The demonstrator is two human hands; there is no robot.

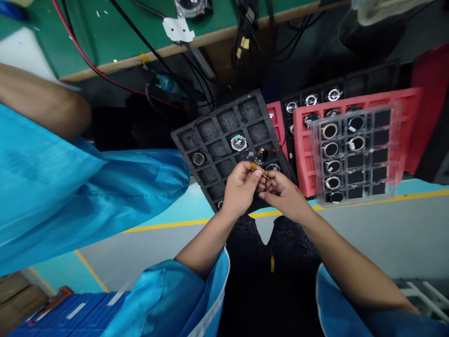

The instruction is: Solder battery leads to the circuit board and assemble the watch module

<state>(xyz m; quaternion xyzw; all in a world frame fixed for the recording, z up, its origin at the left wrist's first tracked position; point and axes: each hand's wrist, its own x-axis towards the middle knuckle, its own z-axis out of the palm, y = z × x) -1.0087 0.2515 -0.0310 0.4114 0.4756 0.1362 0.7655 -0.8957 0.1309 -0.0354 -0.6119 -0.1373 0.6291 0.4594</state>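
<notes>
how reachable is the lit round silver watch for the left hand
Probably yes: the lit round silver watch lies face up, uncovered, just beyond the left hand, though its fingers pinch a small amber strip.

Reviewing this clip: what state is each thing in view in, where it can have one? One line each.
Watch face with green marks: display lit
Black foam tray: partly filled, lying at an angle
Clear plastic tray: partly filled, overlapping the red tray
Red tray: partly covered
Left hand: pinching a thin amber piece
Right hand: fingers curled, grip unclear
</notes>
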